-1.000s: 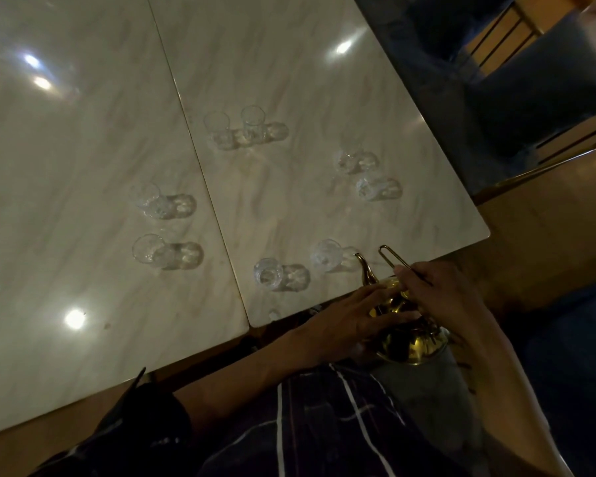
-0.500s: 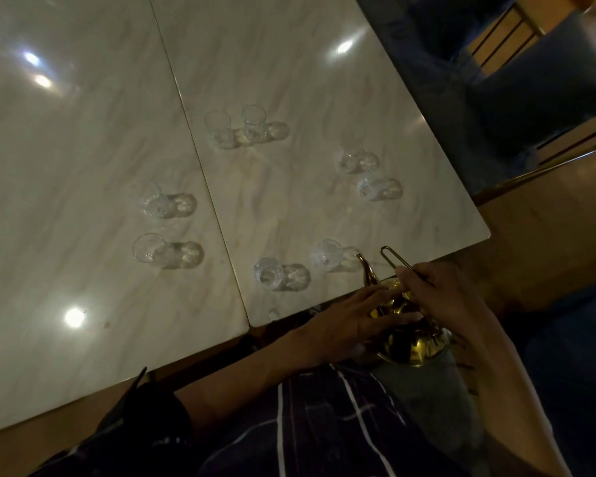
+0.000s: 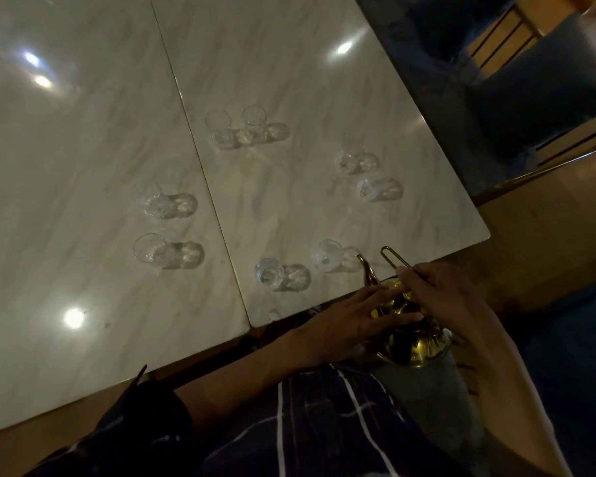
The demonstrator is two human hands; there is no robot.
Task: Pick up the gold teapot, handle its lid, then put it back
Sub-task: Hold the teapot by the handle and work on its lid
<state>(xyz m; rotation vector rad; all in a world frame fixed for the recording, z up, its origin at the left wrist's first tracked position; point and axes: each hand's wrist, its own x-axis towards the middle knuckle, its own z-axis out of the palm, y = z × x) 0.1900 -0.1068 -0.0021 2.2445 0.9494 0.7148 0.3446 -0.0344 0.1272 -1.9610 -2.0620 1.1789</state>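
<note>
Gold metal is catching the light at the lower right of the frame, where the gold teapot is sitting below the table's near edge, over the person's lap rather than on the tabletop. Its curved spout is pointing up toward the table, and its thin wire handle is sticking up and overlapping the table edge in the picture. The left hand is lying across the pot's left side with its fingers stretched out fairly straight over the top; whether they are touching the lid or the body just beside it is too dim to tell. The right hand is reaching in from the right with fingers curled around the lower part of the wire handle.

No brand, label or writing is showing anywhere.

Pale marble-patterned tabletop is filling the left and centre, split by a seam running from the top edge down to the near edge. Its right corner is ending just above the right hand. Eight small clear tea glasses are standing in pairs; the nearest glass is just beside the spout, and another is standing left of it. Bare marble is lying at far left. A dark chair is standing at upper right, beyond the table.
</note>
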